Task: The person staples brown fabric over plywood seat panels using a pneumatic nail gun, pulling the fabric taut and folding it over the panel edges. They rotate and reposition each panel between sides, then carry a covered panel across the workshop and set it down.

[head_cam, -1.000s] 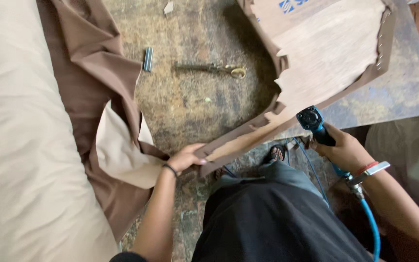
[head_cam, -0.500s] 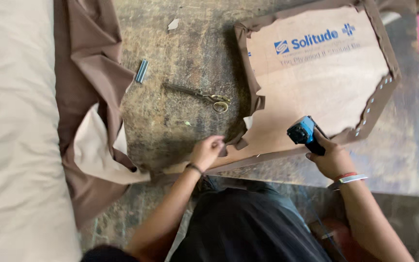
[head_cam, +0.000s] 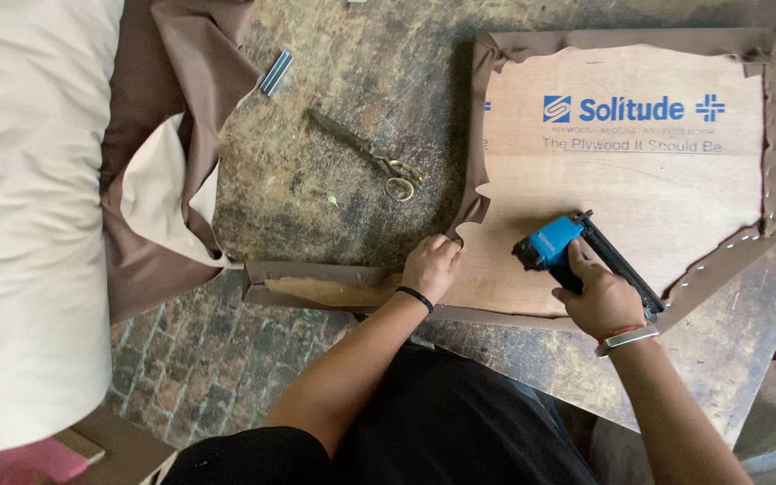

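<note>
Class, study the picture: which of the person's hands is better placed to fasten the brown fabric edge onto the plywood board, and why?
Probably the right hand: it already grips the blue staple gun over the plywood board. The left hand pinches the brown fabric edge against the board, so it seems better kept holding.

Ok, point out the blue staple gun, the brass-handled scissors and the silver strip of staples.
blue staple gun (head_cam: 550, 245), head view, on its blue body.
brass-handled scissors (head_cam: 397, 180), head view, at the handle loops.
silver strip of staples (head_cam: 276, 73), head view, at mid-length.
</note>
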Demonstrator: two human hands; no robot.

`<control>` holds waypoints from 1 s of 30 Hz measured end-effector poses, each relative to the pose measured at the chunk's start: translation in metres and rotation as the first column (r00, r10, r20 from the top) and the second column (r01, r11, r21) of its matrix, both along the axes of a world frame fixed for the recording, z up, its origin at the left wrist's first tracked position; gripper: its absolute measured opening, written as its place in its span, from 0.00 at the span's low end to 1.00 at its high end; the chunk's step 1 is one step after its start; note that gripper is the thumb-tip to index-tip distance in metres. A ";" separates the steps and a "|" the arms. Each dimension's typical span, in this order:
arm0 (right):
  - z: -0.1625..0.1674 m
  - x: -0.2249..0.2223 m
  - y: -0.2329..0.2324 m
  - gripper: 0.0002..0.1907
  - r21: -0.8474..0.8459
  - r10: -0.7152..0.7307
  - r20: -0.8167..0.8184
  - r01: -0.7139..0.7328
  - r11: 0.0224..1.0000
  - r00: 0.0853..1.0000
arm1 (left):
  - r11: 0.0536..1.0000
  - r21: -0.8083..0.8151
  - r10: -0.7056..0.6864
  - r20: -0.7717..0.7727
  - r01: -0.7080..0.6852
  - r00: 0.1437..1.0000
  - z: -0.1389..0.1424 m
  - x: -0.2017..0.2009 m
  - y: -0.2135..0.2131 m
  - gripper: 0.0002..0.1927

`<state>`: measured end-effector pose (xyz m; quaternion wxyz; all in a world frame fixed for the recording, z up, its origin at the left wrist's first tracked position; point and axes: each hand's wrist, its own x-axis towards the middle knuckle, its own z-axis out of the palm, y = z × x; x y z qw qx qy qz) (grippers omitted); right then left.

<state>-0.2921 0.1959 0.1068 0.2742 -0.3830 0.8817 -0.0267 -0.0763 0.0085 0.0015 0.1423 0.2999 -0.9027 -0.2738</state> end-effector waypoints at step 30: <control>0.066 0.117 -0.099 0.16 0.260 -0.267 0.318 0.187 0.947 0.910 | 0.962 0.257 0.135 -0.151 -0.093 0.979 0.048 0.140 -0.048 0.07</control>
